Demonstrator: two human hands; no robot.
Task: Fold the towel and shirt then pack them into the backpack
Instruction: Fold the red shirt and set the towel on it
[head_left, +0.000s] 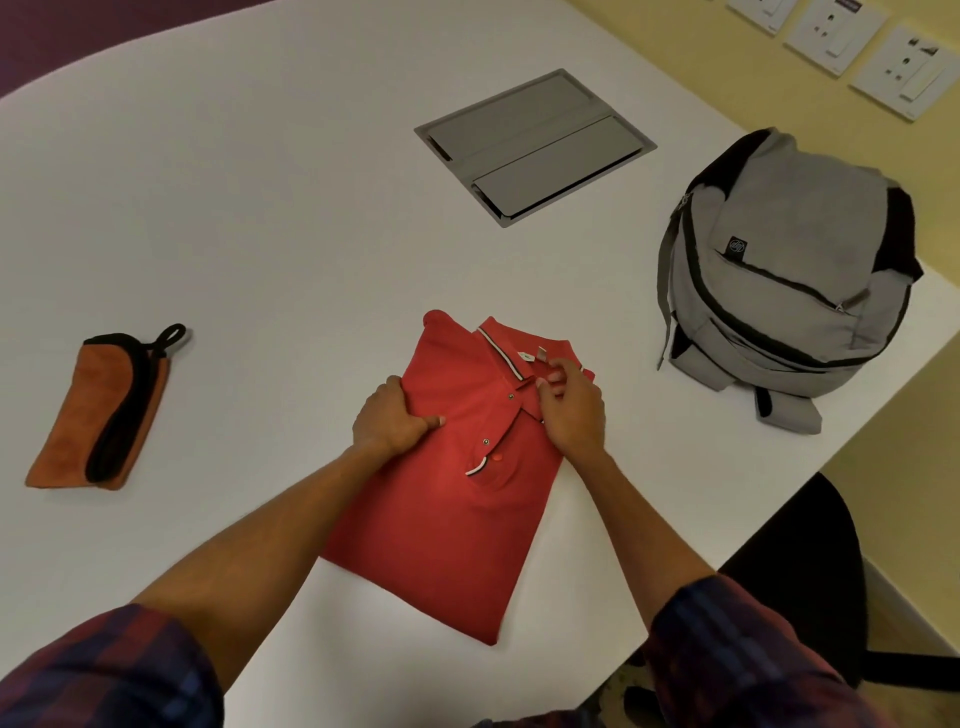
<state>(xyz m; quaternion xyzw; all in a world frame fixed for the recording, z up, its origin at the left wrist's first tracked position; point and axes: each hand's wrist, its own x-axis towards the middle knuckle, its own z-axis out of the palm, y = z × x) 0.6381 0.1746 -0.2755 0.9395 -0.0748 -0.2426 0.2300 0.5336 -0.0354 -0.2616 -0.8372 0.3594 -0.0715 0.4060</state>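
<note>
With the left hand (392, 418) gripping the folded red cotton polo shirt's (447, 499) edge and the right hand (569, 405) pinching its collar, a careless lift could undo the folds.

A: What colour is the polo shirt (441, 499) near the front edge of the surface (260, 208)?

B: Red, with a collar trimmed in white and dark stripes, and the same striped trim on the pocket.

A: And the folded towel (98, 410) toward the left edge?

B: Orange, with black binding and a black loop.

A: The backpack (789, 270) by the right edge?

B: Grey, with black zip lines and black side panels.

A: The surface itself?

B: White, with a grey metal cable hatch (535, 145) set in it. The sleeves (743, 654) are plaid, dark red and navy. The wall (675, 52) is pale yellow.
</note>
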